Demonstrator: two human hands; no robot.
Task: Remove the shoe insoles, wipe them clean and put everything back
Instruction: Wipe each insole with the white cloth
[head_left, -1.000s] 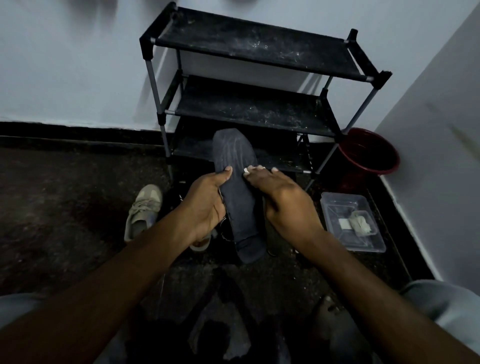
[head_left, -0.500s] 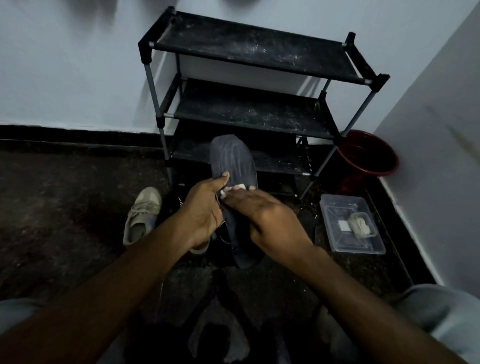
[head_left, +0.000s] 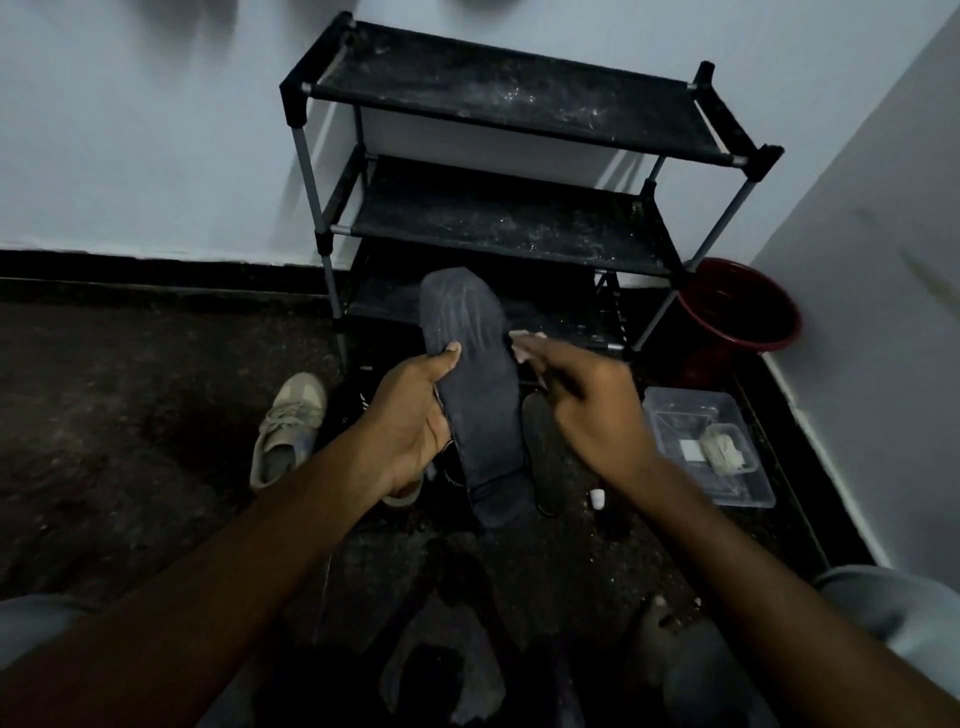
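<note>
A dark insole (head_left: 475, 395) stands almost upright in front of me, toe end up, with pale streaks near the toe. My left hand (head_left: 410, 421) grips its left edge, thumb across the front. My right hand (head_left: 587, 410) is at its right edge and pinches a small white wipe (head_left: 519, 340) in the fingertips. A second dark insole (head_left: 543, 457) lies on the floor just right of the held one. A beige sneaker (head_left: 285, 431) lies on the floor to the left. Part of another shoe shows below my left hand.
A black three-tier shoe rack (head_left: 498, 218) stands against the wall behind the insole. A dark red bucket (head_left: 737, 312) sits in the right corner. A clear plastic box (head_left: 706, 447) with small items lies right of my right hand. A small white cap (head_left: 597, 498) is on the floor.
My right hand has slid with the wipe from the middle of the insole out to its right edge. The left hand keeps its grip.
</note>
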